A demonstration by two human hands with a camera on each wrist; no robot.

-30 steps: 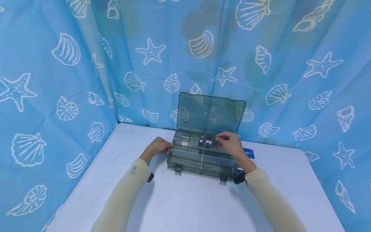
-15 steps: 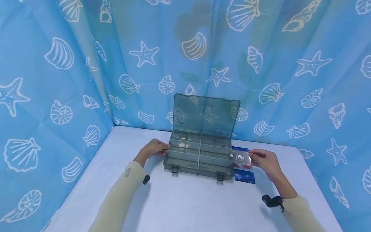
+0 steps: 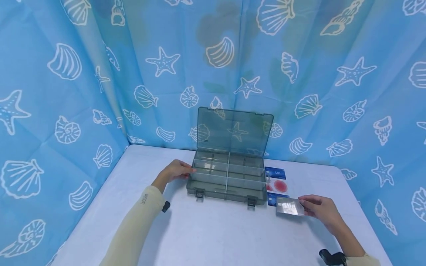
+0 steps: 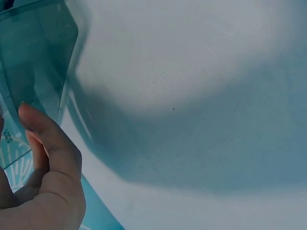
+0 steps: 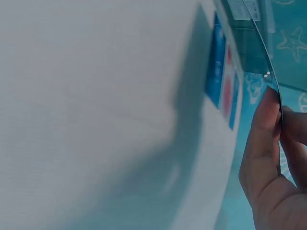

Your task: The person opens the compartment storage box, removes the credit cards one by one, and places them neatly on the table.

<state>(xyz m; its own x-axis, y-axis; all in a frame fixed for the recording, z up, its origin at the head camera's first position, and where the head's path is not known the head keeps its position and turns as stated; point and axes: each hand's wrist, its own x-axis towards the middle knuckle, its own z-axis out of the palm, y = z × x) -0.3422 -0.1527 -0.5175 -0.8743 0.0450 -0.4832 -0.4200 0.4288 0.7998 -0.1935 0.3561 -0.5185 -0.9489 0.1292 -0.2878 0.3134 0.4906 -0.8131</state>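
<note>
The right hand (image 3: 321, 208) pinches a silvery card (image 3: 289, 206) just above the worktop (image 3: 216, 232), near its right edge beside the open organiser box (image 3: 227, 177). The left hand (image 3: 173, 171), fingers relaxed, rests against the box's left wall.

White table (image 3: 213, 236) (organizer box (image 3: 226, 183), cards (image 3: 275, 180))

I'm seeing a smoky translucent plastic box (image 3: 226, 181), glossy and smooth; the card (image 3: 290, 207) is glinting (a shiny finish); the table (image 3: 213, 236) is looking matt white; the curtain (image 3: 66, 92) is showing creased blue cloth.
</note>
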